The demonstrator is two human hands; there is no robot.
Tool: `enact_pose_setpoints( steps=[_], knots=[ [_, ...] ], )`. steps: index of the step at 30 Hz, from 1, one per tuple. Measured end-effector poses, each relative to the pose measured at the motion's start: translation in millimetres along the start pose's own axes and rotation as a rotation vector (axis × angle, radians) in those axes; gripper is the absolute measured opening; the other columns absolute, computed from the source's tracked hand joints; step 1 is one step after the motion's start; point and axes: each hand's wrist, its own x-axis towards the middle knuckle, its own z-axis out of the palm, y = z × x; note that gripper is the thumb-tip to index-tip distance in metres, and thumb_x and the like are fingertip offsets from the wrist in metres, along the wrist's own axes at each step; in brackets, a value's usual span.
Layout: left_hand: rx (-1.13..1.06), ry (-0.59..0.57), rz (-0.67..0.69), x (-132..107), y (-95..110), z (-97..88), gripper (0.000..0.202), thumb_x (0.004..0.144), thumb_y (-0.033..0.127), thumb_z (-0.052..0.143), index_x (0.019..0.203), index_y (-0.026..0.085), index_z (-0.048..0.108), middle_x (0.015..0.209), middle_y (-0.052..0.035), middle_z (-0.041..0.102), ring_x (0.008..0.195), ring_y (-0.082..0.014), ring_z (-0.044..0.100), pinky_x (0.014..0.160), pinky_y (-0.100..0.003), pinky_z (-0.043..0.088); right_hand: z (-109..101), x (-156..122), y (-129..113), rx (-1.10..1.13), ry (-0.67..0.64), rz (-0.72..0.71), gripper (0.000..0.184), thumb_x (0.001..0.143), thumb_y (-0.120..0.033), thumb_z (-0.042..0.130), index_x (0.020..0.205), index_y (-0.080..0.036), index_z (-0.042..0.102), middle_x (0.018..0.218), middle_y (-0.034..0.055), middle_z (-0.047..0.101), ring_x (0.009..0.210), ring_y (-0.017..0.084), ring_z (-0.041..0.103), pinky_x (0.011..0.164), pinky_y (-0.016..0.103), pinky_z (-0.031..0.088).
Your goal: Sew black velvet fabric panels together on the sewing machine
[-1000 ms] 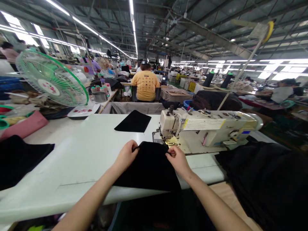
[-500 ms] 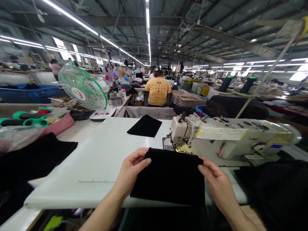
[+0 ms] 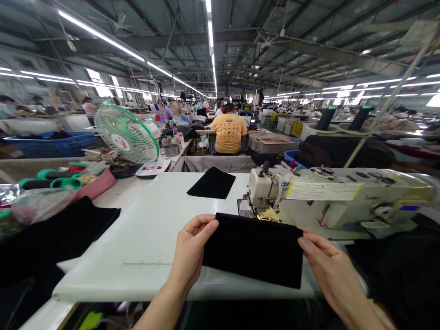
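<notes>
A black fabric piece (image 3: pixel 254 252) is stretched between my two hands, its upper edge looking folded over. My left hand (image 3: pixel 194 243) pinches the top left corner between thumb and fingers. At the top right corner, my right hand (image 3: pixel 325 256) pinches the cloth the same way. Just behind the fabric stands a sewing machine (image 3: pixel 309 197), its needle area close to the cloth's upper edge. Another black fabric piece (image 3: pixel 212 183) lies flat on the white table (image 3: pixel 147 229), left of the machine head.
On the left are a fan (image 3: pixel 125 135), green thread spools (image 3: pixel 65 183) and black cloth (image 3: pixel 79 229). Dark fabric (image 3: pixel 405 261) is heaped at the right. Two thread cones (image 3: pixel 359 118) stand behind the machine. A person in a yellow shirt (image 3: pixel 228 133) sits ahead, facing away.
The view has shifted slightly left, so the surroundings sit further right. Both hands still hold the fabric; its lower left part has swung, and the right hand appears a little lower.
</notes>
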Motion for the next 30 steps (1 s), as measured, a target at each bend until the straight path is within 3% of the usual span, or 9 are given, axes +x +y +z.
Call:
enact_pose_setpoints(
  steps=[7, 14, 19, 24, 30],
  knots=[
    [-0.038, -0.01, -0.019, 2, 0, 1.0, 0.036, 0.056, 0.038, 0.091, 0.079, 0.017, 0.073, 0.081, -0.0016, 0.071, 0.077, -0.0127, 0.061, 0.074, -0.022, 0.046, -2, -2, -4, 0.043, 0.017, 0.026, 0.039, 0.048, -0.045, 0.093, 0.074, -0.022, 0.078, 0.1, 0.0053, 0.075, 0.101, 0.022, 0.067, 0.089, 0.025, 0.053],
    [0.0, -0.018, 0.007, 5, 1, 5.4, 0.035, 0.058, 0.04, 0.089, 0.076, 0.016, 0.072, 0.076, -0.0012, 0.069, 0.074, -0.0118, 0.058, 0.071, -0.021, 0.046, -5, 0, -5, 0.01, 0.013, -0.043, 0.037, 0.054, -0.048, 0.091, 0.077, -0.021, 0.079, 0.101, 0.0067, 0.075, 0.103, 0.024, 0.065, 0.094, 0.03, 0.05],
    [-0.011, 0.022, 0.039, 5, 2, 8.1, 0.039, 0.051, 0.038, 0.093, 0.075, 0.018, 0.07, 0.074, 0.0012, 0.068, 0.073, -0.0095, 0.059, 0.068, -0.015, 0.048, -4, -2, -13, -0.06, -0.019, -0.163, 0.028, 0.059, -0.044, 0.089, 0.07, -0.021, 0.077, 0.096, 0.006, 0.074, 0.088, 0.021, 0.067, 0.081, 0.03, 0.051],
    [-0.015, 0.072, -0.001, 8, 6, 7.8, 0.047, 0.036, 0.03, 0.095, 0.074, 0.02, 0.069, 0.071, 0.0029, 0.068, 0.072, -0.0089, 0.061, 0.069, -0.01, 0.052, 1, -2, -21, -0.024, -0.073, -0.149, 0.027, 0.062, -0.043, 0.087, 0.068, -0.02, 0.074, 0.095, 0.0049, 0.072, 0.087, 0.019, 0.064, 0.08, 0.03, 0.048],
    [0.028, 0.103, 0.013, -1, 10, 9.8, 0.041, 0.034, 0.025, 0.092, 0.067, 0.022, 0.069, 0.068, 0.0042, 0.067, 0.07, -0.0098, 0.062, 0.067, -0.01, 0.054, 3, 1, -19, 0.035, -0.074, -0.111, 0.028, 0.062, -0.041, 0.088, 0.071, -0.019, 0.073, 0.092, 0.0034, 0.072, 0.083, 0.016, 0.061, 0.078, 0.028, 0.046]
  ],
)
